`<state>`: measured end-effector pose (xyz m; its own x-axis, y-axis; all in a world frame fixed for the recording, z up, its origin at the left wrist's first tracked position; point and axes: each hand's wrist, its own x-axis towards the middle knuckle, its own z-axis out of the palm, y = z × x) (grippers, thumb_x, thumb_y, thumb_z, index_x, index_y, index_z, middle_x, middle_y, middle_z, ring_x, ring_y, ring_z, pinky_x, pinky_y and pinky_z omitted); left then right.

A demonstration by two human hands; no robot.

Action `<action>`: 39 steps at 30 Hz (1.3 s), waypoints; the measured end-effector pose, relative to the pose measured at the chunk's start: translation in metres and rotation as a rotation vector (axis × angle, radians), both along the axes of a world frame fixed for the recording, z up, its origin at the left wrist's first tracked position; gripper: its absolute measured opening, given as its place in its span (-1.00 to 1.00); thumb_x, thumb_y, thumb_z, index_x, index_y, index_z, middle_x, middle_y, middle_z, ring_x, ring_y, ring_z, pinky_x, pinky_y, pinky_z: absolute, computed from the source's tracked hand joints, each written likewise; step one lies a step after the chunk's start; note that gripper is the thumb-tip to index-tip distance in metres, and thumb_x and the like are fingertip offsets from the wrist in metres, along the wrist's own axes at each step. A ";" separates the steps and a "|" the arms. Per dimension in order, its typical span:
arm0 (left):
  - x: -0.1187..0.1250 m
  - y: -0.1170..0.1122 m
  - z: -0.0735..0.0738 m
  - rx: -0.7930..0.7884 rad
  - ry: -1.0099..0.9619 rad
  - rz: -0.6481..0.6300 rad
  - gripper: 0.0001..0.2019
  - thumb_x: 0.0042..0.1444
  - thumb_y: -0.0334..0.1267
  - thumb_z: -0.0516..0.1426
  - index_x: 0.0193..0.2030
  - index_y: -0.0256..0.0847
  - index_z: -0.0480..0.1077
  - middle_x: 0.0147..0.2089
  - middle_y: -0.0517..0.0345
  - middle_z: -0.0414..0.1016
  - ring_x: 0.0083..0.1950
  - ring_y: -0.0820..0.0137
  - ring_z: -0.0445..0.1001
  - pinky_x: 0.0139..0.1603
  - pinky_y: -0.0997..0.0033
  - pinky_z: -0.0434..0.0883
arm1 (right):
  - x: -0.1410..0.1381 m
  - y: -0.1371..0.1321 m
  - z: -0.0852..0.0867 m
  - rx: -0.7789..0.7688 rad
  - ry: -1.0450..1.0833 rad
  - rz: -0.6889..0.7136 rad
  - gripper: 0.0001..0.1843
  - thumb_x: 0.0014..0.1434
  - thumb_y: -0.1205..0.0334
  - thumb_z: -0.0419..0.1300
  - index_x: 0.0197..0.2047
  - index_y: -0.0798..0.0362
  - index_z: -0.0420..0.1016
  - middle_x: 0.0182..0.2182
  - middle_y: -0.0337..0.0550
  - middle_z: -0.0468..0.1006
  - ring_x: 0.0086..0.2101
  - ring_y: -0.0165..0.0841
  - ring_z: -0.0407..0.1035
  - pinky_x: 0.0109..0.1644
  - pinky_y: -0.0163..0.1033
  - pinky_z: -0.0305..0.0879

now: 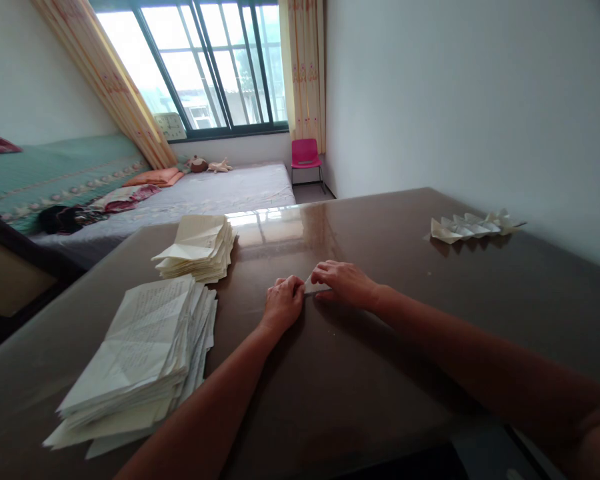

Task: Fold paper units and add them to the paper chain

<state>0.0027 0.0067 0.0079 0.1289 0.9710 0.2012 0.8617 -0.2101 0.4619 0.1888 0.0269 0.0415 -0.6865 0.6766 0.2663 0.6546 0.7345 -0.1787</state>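
Note:
A small folded piece of paper [316,287] lies low over the brown tabletop [380,373], mostly covered by my fingers. My left hand [284,301] pinches its left end between thumb and forefinger. From the other side my right hand [344,283] grips it, fingers bent over its top edge. To the left of my hands lies a thick stack of creased, written-on sheets [145,327]. Behind it sits a second, yellowish stack of folded paper [200,243]. At the far right stands a row of folded paper pieces [473,227] with pointed tops.
A wooden chair back [15,293] touches the left side of the scene. Past the table are a bed [250,183], a pink chair [307,157] and a window [220,67]. A white wall [470,100] runs along the right.

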 end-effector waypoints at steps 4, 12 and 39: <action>-0.002 0.003 0.000 -0.036 -0.162 0.029 -0.78 0.13 -0.27 0.04 -0.17 -0.17 0.48 -0.31 0.11 0.56 -0.19 0.30 0.47 -0.11 0.31 0.35 | 0.004 -0.004 -0.012 0.087 -0.026 -0.079 -0.77 0.16 0.16 0.21 -0.11 0.00 0.43 -0.17 -0.10 0.48 -0.15 -0.26 0.34 -0.17 -0.25 0.19; -0.007 0.007 0.002 -0.137 -0.585 0.004 -0.72 0.04 -0.27 0.05 -0.18 -0.24 0.53 -0.47 0.21 0.49 -0.41 0.41 0.44 -0.36 0.48 0.33 | 0.009 0.003 -0.016 0.248 -0.082 -0.052 -0.79 0.27 0.19 0.08 -0.08 0.02 0.46 -0.18 -0.04 0.48 -0.14 -0.23 0.30 -0.12 -0.19 0.14; 0.016 -0.010 0.003 -0.026 -0.619 -0.111 -0.72 0.17 -0.19 0.08 -0.06 -0.25 0.48 -0.11 0.02 0.59 -0.11 0.28 0.55 -0.07 0.36 0.45 | 0.000 0.005 -0.036 -0.398 0.599 -0.100 -0.78 0.09 0.15 0.26 -0.20 0.05 0.47 -0.33 -0.19 0.55 -0.36 -0.39 0.46 -0.24 -0.30 0.37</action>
<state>0.0186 -0.0031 0.0106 0.0963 0.9641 0.2474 0.4070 -0.2649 0.8742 0.1886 0.0318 0.0050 -0.4300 0.8524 0.2974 0.4215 0.4809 -0.7688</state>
